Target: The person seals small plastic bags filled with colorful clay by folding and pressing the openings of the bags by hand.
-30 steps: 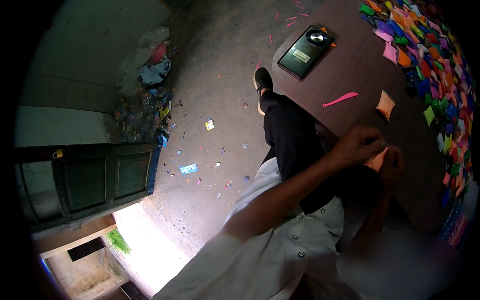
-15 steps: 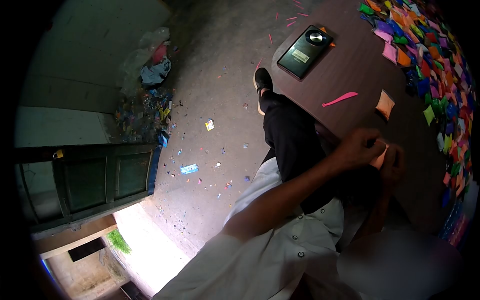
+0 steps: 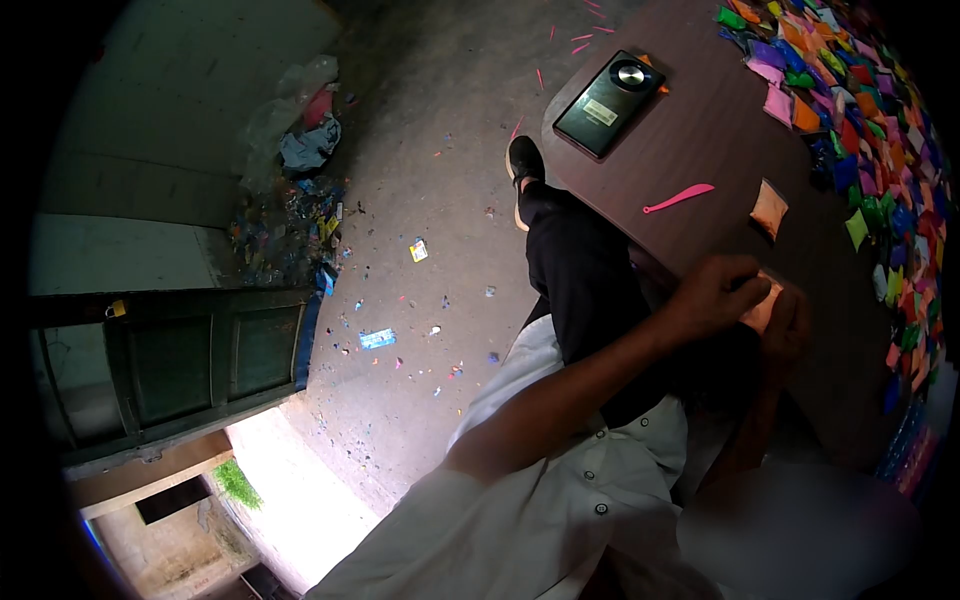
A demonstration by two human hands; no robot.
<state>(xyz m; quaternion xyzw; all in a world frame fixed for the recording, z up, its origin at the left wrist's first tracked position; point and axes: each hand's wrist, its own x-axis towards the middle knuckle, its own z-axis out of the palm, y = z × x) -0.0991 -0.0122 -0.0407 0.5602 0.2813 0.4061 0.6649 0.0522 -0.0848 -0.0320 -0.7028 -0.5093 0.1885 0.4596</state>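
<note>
My left hand (image 3: 716, 296) and my right hand (image 3: 786, 328) are close together beside the dark brown table (image 3: 690, 130). Between them is a small orange packet (image 3: 762, 308), its edges pinched by the fingers of both; the fingertips partly hide it. Just beyond my hands another orange packet (image 3: 769, 209) lies on the table, with a pink plastic knife (image 3: 679, 198) to its left. A black phone (image 3: 610, 104) with a round camera ring lies near the table's far left corner.
Many small coloured packets (image 3: 875, 130) are heaped along the table's right side. My outstretched leg (image 3: 575, 260) lies beside the table edge. Litter and a blue wrapper (image 3: 377, 338) dot the floor. Plastic bags (image 3: 311, 143) lie by the wall, near a green door (image 3: 170, 365).
The orange packet between my hands has tilted and shows more of its surface. My fingers have shifted slightly around it.
</note>
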